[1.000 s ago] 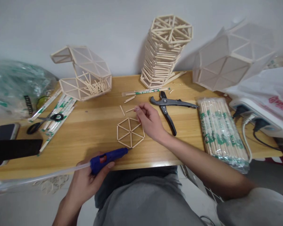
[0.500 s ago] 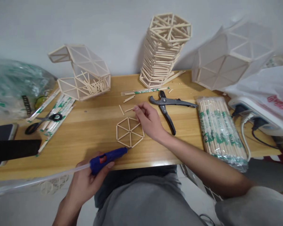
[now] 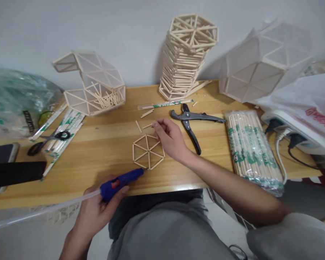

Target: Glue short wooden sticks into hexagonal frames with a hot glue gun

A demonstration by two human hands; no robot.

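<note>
My left hand (image 3: 97, 207) is wrapped around a blue hot glue gun (image 3: 121, 183), with a long clear glue stick (image 3: 51, 208) trailing from its back end. The gun's nozzle is at the near edge of a flat hexagonal frame (image 3: 148, 151) made of short chopstick pieces with spokes. Thumb and fingertips of my right hand (image 3: 170, 139) are pinched on the end of a short chopstick piece (image 3: 147, 126), just beyond the frame. The hand covers the frame's right upper side. Other cut pieces (image 3: 138, 126) lie close by.
Black-handled cutters (image 3: 191, 122) lie right of my right hand. Behind stands a tall stick tower (image 3: 182, 65), between a curved lattice holder (image 3: 94, 86) and a white-covered one (image 3: 256, 68). Wrapped chopsticks (image 3: 253, 148), scissors (image 3: 48, 141), a phone (image 3: 4, 153) and a power strip (image 3: 295, 133) surround the work.
The view has shifted slightly. My left hand and the glue gun have moved a little left along with it; the right hand keeps its pinch beside the frame.
</note>
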